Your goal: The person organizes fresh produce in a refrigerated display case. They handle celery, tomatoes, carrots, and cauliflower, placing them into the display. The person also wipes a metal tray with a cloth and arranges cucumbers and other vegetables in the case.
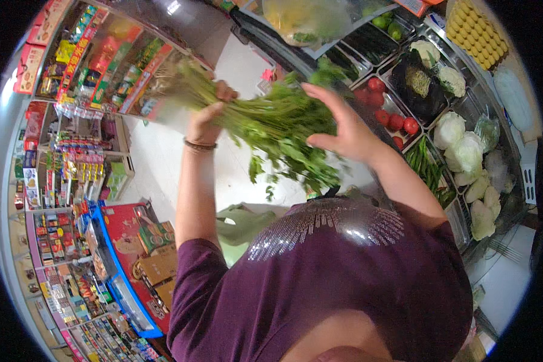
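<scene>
A large bunch of leafy green stalks, like celery or coriander [276, 117], lies across the air before my chest, above the floor. My left hand [212, 111] grips it around the stems, with the blurred root ends pointing to the upper left. On the leafy side, my right hand [339, 124] is spread, thumb and fingers apart, beside the leaves; whether it touches them I cannot tell. A dark bracelet [200, 145] circles my left wrist.
Metal trays on the right hold tomatoes [395, 122], green peppers [425, 165], cabbages [464, 151] and cauliflower [451, 80]. A yellow egg tray [476, 34] is at the top right. Shelves of packaged goods [79, 149] and a blue-rimmed freezer [129, 301] line the left. A green bag-like thing [244, 224] is below.
</scene>
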The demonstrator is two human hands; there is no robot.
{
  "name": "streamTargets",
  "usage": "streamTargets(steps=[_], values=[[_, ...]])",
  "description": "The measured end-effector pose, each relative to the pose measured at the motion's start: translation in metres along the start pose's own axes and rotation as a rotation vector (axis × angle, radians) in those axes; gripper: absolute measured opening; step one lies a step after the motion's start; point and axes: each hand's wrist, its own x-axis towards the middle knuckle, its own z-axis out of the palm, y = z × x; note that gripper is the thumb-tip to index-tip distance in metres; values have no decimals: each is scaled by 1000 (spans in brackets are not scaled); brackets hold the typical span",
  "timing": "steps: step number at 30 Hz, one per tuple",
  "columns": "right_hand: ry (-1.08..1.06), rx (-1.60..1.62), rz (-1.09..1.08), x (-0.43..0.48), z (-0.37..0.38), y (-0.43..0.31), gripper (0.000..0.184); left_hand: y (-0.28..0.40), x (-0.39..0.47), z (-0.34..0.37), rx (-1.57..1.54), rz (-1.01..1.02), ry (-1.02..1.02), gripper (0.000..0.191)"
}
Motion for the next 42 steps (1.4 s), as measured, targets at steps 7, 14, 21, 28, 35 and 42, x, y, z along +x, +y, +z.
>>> streamTargets(steps=[7,14,21,28,35,42], values=[[129,-65,-102,31,16,-31,129,-40,30,115,-176,1,-54,58],[148,78,194,-5,-2,-10,117,-69,31,144,-73,-99,-22,55],[305,-50,175,-17,-21,-13,102,-88,48,159,-145,-189,-125,70],[296,3,236,-12,-8,1,100,-91,54,136,-268,-238,-161,71],[202,-282,217,11,15,-16,54,-76,40,94,130,-350,-53,72],[339,-593,335,-14,-24,-96,41,-84,46,65,56,-363,-302,90]])
